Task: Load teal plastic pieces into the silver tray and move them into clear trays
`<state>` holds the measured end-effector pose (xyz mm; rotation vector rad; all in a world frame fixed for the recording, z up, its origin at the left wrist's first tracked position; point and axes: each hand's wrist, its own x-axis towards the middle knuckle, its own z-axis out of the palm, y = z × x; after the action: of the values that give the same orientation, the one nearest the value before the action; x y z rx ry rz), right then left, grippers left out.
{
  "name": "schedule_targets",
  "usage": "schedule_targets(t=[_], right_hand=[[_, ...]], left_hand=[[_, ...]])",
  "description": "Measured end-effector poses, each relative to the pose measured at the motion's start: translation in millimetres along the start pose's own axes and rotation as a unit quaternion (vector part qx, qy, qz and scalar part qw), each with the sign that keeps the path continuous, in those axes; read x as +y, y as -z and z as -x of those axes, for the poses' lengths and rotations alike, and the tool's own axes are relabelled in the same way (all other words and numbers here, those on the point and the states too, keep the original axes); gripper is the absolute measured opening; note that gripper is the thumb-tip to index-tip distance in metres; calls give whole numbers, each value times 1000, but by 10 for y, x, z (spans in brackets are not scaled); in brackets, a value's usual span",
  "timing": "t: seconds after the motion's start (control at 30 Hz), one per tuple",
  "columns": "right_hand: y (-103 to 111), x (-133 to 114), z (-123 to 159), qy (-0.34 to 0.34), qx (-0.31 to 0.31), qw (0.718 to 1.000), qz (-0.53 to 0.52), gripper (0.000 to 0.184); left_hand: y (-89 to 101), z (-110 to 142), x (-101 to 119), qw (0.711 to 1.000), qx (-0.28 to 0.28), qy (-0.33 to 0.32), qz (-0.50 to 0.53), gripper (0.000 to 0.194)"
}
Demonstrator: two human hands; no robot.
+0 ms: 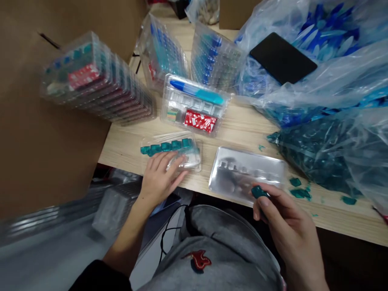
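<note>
My left hand (159, 178) lies over a clear plastic blister tray (196, 163), its fingers stretched out and touching the row of teal translucent cubes (165, 146) along the far side. What is under the fingertips is hidden. My right hand (285, 214) is raised over the table's front edge, thumb and fingers pinching a teal cube (259, 191). Just beyond that hand lies a shiny silver metal tray (247, 167), with nothing visible in it. Behind both trays, a filled blister tray (195, 105) holds a blue pen-shaped piece (197, 92) and a red patterned packet (200, 121).
A row of filled blister packs (100, 85) leans at the left beside a cardboard box (60, 161). More packs (212, 60) stand at the back. Plastic bags of teal pieces (321, 149) and blue pieces (330, 36) fill the right; a black phone (283, 56) rests on one. Loose teal pieces (300, 193) lie nearby.
</note>
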<state>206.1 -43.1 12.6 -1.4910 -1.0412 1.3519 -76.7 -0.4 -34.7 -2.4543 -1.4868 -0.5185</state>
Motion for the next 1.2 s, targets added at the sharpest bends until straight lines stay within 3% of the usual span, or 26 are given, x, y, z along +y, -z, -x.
schedule_targets(t=[0.13, 0.2, 0.3, 0.4, 0.53, 0.73, 0.93, 1.07, 1.13, 1.2], right_hand=[[-101, -82, -45, 9, -20, 1000, -23, 15], [-162, -120, -76, 3, -32, 997, -70, 11], [-238, -163, -98, -14, -58, 989, -135, 9], [-277, -196, -85, -18, -67, 980, -188, 15], [-255, -203, -64, -31, -79, 969, -233, 23], [-170, -139, -41, -35, -141, 968, -207, 5], [-183, -123, -11, 55, -135, 981, -128, 9], [-177, -92, -12, 146, -63, 987, -30, 11], [-142, -69, -7, 163, -22, 986, 2, 11], [-88, -49, 1, 151, 18, 988, 10, 12]], left_hand=[[36, 28, 25, 998, 45, 37, 22, 41], [83, 9, 135, 991, 74, 58, 96, 42], [205, -107, 430, 944, 84, 85, 308, 46], [323, -288, 724, 889, 40, 48, 453, 43], [363, -456, 859, 878, 9, 7, 478, 27], [332, -488, 823, 838, -23, 33, 543, 21], [304, -511, 920, 776, -15, 74, 627, 8], [316, -504, 899, 784, 5, 98, 613, 9], [337, -513, 808, 819, 31, 106, 563, 12], [354, -539, 677, 873, 24, 111, 474, 17]])
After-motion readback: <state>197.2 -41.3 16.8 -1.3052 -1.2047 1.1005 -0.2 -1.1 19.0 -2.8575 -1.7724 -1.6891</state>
